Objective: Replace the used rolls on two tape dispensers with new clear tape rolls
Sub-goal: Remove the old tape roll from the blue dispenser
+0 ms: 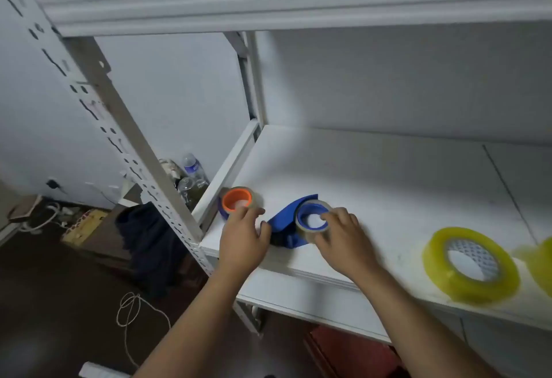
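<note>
A blue tape dispenser [283, 222] lies on the white shelf [373, 186] near its front left corner. My left hand [242, 237] grips the dispenser's left end. My right hand [343, 234] holds the thin used roll [310, 217] seated on the dispenser's blue hub. A second dispenser with an orange hub [237, 199] and a thin roll stands just behind my left hand. A thick new clear roll [470, 264], yellowish, lies at the shelf's front right; another new roll [542, 264] is cut off by the right edge.
A slotted white upright [119, 126] stands left of the shelf. Another shelf board [268, 4] hangs above. On the floor to the left are plastic bottles [194, 171], dark cloth [149, 240], a cord [131, 312] and cables.
</note>
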The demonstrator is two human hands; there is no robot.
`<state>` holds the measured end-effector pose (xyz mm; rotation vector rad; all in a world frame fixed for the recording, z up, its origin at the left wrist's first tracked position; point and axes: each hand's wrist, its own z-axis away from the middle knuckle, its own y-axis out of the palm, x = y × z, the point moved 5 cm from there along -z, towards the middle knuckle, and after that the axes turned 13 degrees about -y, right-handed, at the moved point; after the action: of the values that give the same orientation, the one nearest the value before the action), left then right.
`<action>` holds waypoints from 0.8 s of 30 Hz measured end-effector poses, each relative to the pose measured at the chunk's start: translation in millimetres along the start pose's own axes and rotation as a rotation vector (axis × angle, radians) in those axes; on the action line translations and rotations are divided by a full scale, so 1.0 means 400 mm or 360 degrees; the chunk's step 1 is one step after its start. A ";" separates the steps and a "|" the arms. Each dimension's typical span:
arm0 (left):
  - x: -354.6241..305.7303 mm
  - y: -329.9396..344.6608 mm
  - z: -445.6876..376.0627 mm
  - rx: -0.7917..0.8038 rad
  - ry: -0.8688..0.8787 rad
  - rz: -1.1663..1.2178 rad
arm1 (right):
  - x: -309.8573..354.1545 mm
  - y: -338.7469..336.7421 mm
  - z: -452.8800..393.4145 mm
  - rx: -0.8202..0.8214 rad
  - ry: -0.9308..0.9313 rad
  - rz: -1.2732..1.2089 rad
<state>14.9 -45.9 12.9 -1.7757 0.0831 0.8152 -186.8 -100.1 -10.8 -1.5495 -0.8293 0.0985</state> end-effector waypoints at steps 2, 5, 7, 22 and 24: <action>0.026 -0.020 -0.041 -0.0038 -0.0042 -0.0048 | 0.031 0.017 -0.033 -0.0021 -0.0050 0.0044; 0.065 -0.030 -0.106 -0.0033 -0.0124 -0.0230 | 0.063 0.041 -0.078 -0.0021 -0.0030 0.0209; 0.071 -0.025 -0.137 0.0027 -0.0058 -0.0328 | 0.070 0.049 -0.102 -0.0021 0.0020 0.0295; -0.084 0.184 -0.160 0.0975 0.0303 -0.0297 | 0.066 0.075 -0.033 0.0188 0.0064 0.0287; -0.085 0.188 -0.155 0.0992 0.0259 -0.0287 | 0.048 0.067 -0.016 0.0240 0.0049 0.0330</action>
<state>-14.2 -139.1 -21.0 -1.2313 0.2525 0.4445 -157.5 -92.9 -25.9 -1.4869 -0.6211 0.2813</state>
